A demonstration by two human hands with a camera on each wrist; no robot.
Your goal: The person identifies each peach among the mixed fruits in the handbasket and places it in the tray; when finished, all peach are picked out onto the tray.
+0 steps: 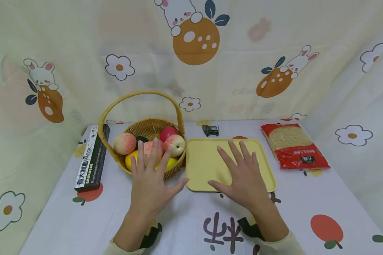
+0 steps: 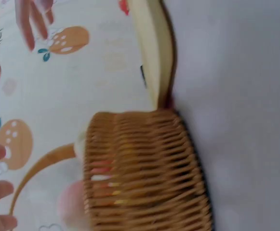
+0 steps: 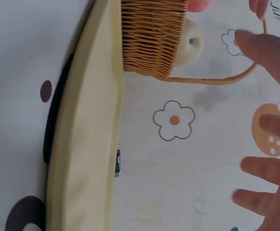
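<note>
My left hand (image 1: 150,187), fingers spread and holding nothing, is raised in front of the wicker basket (image 1: 175,172). Inside that basket lie peaches (image 1: 124,143), a red fruit (image 1: 168,133) and yellow fruit (image 1: 130,161), partly hidden by my fingers. The right hand (image 1: 244,177) is spread too, over the yellow tray (image 1: 198,156), with nothing in its grasp. In the left wrist view, the basket's woven side (image 2: 144,168) stands beside the tray's edge (image 2: 154,43). The right wrist view has the fingers (image 3: 262,171) straight and apart, above the tray's rim (image 3: 82,144).
A black and white pasta box (image 1: 90,159) lies left of the basket. Behind the tray sits a small black packet (image 1: 213,130). To the right is a red and clear bag of noodles (image 1: 295,147). A patterned cloth (image 1: 140,92) hangs behind the table.
</note>
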